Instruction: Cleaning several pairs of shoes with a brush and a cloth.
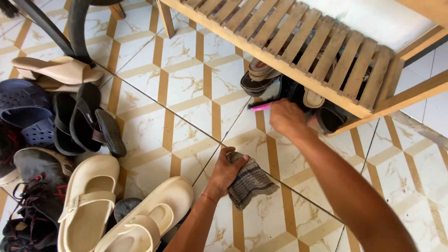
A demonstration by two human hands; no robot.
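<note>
Under the slatted wooden shoe rack [298, 42], on a tiled floor [186, 93] w/ gold-edged cubes, sandals sit in shadow. Shoe pile at left incl. cream clogs [88, 205]. Right hand [287, 119], grip closed on a pink-handled brush [260, 107], reaches below the rack. Left hand [226, 172], grip closed on a striped cloth [249, 182], rests on floor.
</note>
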